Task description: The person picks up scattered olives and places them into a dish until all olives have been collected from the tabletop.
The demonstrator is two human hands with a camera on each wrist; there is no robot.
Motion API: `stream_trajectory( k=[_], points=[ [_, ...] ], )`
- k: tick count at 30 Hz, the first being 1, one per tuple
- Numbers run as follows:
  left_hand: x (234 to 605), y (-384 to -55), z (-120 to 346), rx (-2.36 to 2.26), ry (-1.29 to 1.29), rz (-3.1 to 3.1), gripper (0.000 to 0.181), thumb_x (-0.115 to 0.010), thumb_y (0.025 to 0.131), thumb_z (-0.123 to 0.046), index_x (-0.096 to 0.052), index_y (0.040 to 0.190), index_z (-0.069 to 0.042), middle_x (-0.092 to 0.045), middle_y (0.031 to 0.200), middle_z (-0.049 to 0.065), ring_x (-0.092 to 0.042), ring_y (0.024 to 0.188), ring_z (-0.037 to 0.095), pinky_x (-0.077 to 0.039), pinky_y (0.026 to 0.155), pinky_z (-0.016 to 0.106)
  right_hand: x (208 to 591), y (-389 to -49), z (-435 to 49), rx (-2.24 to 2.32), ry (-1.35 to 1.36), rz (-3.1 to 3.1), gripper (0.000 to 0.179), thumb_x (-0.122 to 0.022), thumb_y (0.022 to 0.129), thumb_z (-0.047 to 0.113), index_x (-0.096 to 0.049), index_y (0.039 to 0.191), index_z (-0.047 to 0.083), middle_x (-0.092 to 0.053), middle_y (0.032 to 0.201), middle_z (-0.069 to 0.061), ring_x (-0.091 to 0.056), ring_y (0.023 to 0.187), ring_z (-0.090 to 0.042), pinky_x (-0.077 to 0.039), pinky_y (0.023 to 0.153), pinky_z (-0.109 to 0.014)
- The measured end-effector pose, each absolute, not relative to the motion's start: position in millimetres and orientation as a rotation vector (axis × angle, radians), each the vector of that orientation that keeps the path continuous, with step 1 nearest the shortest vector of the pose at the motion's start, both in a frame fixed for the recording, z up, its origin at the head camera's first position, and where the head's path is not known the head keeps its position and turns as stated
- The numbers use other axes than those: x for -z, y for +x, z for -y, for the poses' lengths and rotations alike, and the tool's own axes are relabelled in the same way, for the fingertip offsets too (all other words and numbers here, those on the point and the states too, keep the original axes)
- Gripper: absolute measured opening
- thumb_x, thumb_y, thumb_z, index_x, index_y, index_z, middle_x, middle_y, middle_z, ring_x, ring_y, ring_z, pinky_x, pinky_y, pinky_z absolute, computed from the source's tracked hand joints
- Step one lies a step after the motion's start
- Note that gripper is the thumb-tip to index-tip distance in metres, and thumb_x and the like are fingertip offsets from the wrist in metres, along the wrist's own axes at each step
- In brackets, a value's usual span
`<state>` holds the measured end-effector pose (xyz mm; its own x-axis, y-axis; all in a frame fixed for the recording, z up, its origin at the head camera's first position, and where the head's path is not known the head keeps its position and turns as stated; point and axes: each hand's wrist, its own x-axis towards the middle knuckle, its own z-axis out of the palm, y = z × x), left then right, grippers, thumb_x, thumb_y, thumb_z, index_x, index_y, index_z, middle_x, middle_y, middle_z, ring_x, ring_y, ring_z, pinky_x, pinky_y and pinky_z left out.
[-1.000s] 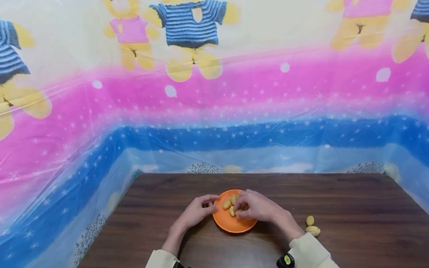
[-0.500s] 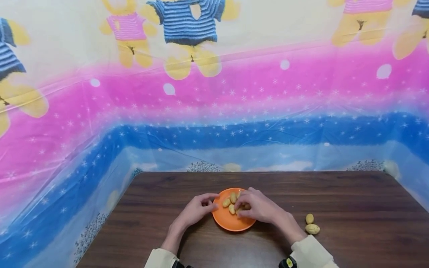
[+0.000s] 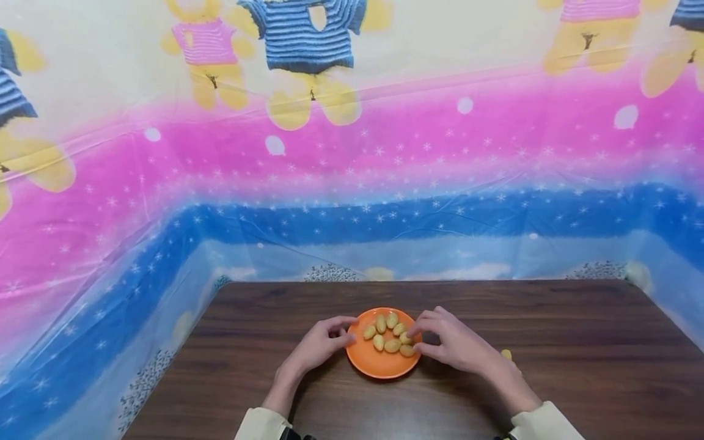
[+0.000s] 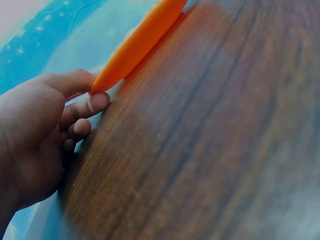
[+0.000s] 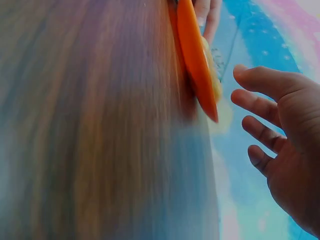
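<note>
An orange plate point(image 3: 379, 366) lies on the dark wooden table, bearing several small, oval, yellow-brown nut-like pieces point(image 3: 392, 346) grouped on its upper and right part. My left hand point(image 3: 319, 343) pinches the plate's left rim; in the left wrist view the thumb is on top and the index finger underneath. My right hand point(image 3: 456, 339) hovers at the right rim, fingers spread and holding nothing, as the right wrist view also shows. Another yellow-brown piece point(image 3: 506, 354) on the table is partly hidden behind the right forearm.
The table point(image 3: 286, 299) runs back to a printed cloth point(image 3: 352, 226) that hangs along the back and sides. The orange plate sits near the table's middle, between both forearms.
My right hand has drawn back rightward from the middle of the plate, uncovering the pieces there, and its fingers have spread. The left hand keeps its place at the rim.
</note>
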<state>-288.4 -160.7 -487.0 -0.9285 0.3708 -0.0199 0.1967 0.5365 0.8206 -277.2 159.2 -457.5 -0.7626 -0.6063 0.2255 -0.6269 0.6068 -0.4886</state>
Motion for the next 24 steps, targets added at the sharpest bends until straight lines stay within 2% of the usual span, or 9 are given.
stream_trajectory(
  k=[7, 15, 24],
  points=[
    [486, -286, 163, -1.329, 0.505, -2.603, 0.041, -0.064, 0.097, -0.036, -0.06, 0.136, -0.023, -0.06, 0.088, -0.001, -0.055, 0.079, 0.015, -0.042, 0.072, 0.027, 452, -270, -181, -0.861, 1.009, 2.813, 0.019, -0.071, 0.093, 0.025, -0.072, 0.112, 0.028, -0.064, 0.108, 0.014, -0.056, 0.104, -0.015, -0.048, 0.089, -0.04],
    [487, -287, 162, -1.339, 0.494, -2.592, 0.04, -0.064, 0.097, -0.036, -0.061, 0.135, -0.023, -0.06, 0.088, -0.001, -0.055, 0.08, 0.015, -0.042, 0.074, 0.028, 457, -261, -208, -0.83, 0.923, 2.812, 0.018, -0.071, 0.093, 0.027, -0.072, 0.11, 0.028, -0.062, 0.108, 0.02, -0.055, 0.105, -0.011, -0.049, 0.087, -0.036],
    [487, -287, 161, -1.338, 0.504, -2.595, 0.04, -0.063, 0.098, -0.036, -0.061, 0.135, -0.023, -0.06, 0.088, -0.001, -0.055, 0.08, 0.016, -0.042, 0.073, 0.028, 464, -251, -239, -0.818, 0.911, 2.788, 0.018, -0.073, 0.091, 0.026, -0.072, 0.109, 0.029, -0.061, 0.107, 0.017, -0.052, 0.102, -0.01, -0.047, 0.083, -0.034]
  ],
)
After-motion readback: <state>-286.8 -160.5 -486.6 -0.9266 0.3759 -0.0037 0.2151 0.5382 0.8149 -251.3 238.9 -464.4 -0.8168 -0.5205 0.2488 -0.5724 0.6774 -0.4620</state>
